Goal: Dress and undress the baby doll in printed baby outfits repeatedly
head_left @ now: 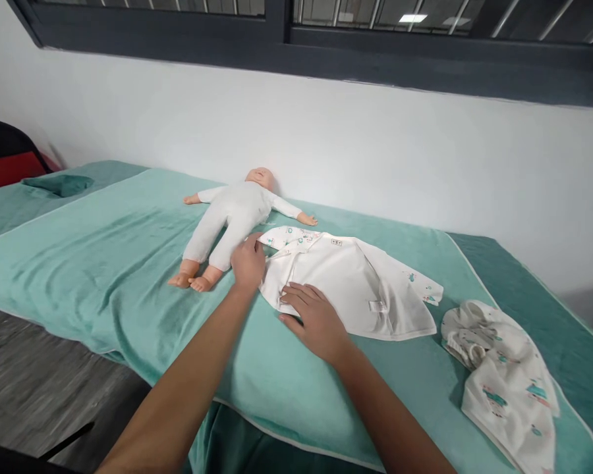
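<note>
A small white baby shirt [346, 280] lies spread on the green sheet, its sleeves printed with little coloured figures. At the cuff of its left-hand sleeve, my left hand [248, 263] is closed, with the fingertips partly hidden. My right hand [319, 322] rests palm down on the lower left part of the shirt, fingers stretched out. Just beyond my left hand, a baby doll [242, 207] in a white body lies on its back, arms spread and head toward the wall.
Another printed white baby garment [508, 388] lies crumpled at the right. The green sheet [103, 263] covers a bed against a white wall [375, 151]. A dark window frame [277, 39] runs above. A red and black object [10, 158] stands at far left.
</note>
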Available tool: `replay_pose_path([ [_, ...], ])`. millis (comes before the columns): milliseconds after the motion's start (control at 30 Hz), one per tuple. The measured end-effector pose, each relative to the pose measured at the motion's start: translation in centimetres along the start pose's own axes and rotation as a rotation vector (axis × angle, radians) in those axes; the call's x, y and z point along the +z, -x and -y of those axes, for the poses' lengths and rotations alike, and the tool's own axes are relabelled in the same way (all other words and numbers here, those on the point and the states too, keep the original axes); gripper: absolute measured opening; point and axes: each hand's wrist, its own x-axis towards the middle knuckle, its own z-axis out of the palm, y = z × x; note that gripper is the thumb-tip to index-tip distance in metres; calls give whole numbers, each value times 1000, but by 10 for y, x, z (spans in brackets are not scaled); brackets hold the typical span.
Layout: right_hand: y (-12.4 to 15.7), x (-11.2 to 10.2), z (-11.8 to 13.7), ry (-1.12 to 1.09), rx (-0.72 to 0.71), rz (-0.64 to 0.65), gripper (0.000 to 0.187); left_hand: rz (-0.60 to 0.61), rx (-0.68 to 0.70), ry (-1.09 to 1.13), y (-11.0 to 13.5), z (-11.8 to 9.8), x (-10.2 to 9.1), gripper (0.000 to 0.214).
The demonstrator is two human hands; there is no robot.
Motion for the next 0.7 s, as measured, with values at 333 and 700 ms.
replay_pose_path([
  [333, 6, 1, 7, 199, 132, -61, 46, 15, 6, 40, 17, 0, -7, 41],
  [700, 60, -29, 2, 248, 256, -103, 16, 119, 60, -213, 47, -3, -26, 29],
])
